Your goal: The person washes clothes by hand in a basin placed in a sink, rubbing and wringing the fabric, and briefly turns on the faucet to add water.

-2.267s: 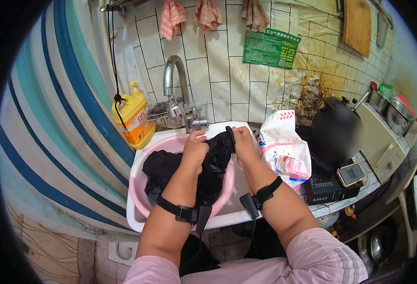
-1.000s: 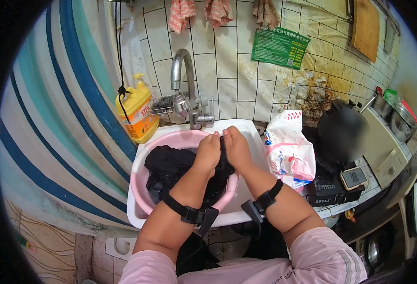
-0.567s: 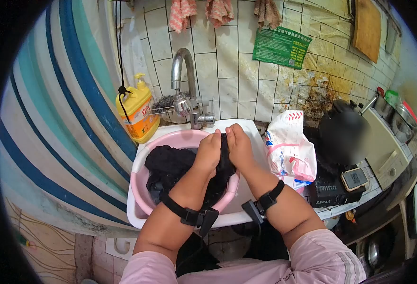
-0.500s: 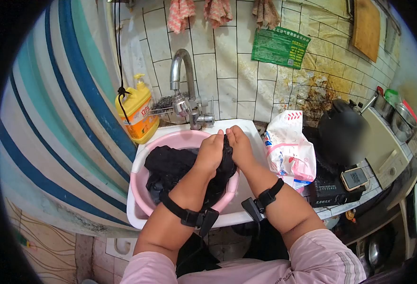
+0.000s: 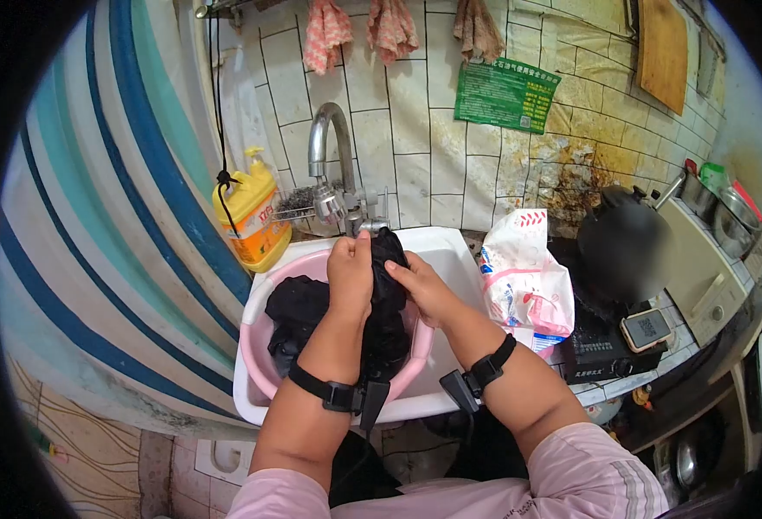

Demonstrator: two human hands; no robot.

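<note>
Wet-looking black cloth (image 5: pixel 299 303) lies bunched in a pink basin (image 5: pixel 258 368), which stands in a white sink (image 5: pixel 454 251). Part of this cloth is raised above the basin's far side between my two hands. My left hand (image 5: pixel 350 275) is closed on it, thumb pointing up. On the other side, my right hand (image 5: pixel 420 285) grips the cloth with the thumb laid across it. Some of the fingers are hidden behind the fabric. The garment's kind does not show. A metal faucet (image 5: pixel 329 147) rises just beyond my hands.
Left of the faucet is a yellow pump bottle (image 5: pixel 255 216) beside a striped curtain (image 5: pixel 130 216). To the right are a white and pink plastic bag (image 5: pixel 528 277), a stove (image 5: pixel 606 359) with a phone (image 5: pixel 646 329), and a dark pan (image 5: pixel 623 246). Cloths (image 5: pixel 392 30) hang above.
My hands have moved apart a little, the left one shifting left and the right one turning lower. More black cloth now shows stretched up between them.
</note>
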